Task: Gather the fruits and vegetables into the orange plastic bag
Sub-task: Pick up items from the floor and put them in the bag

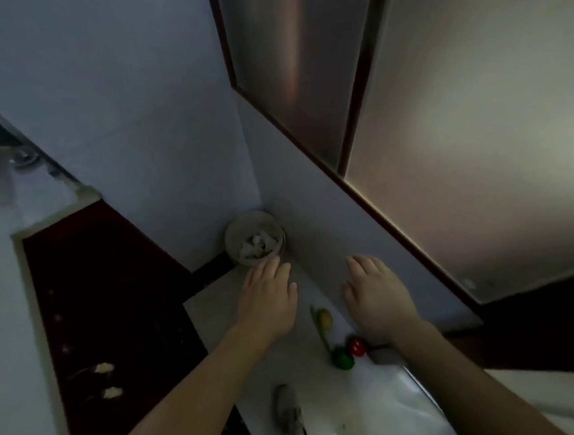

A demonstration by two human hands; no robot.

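My left hand (268,297) and right hand (375,292) are spread flat, empty. Yellow fruit (324,318), green fruit (342,358) and red fruit (357,345) lie on the floor (290,361), nearer me than the waste bin (254,237). I should lower one hand and cup one fruit fully.

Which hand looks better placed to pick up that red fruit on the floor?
Probably the right hand: the red fruit appears just beside its wrist, while the left hand is farther across, past the yellow fruit. Both hands are open and hold nothing.

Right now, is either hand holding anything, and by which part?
Nothing is held: left hand and right hand are both open with straight fingers, empty.
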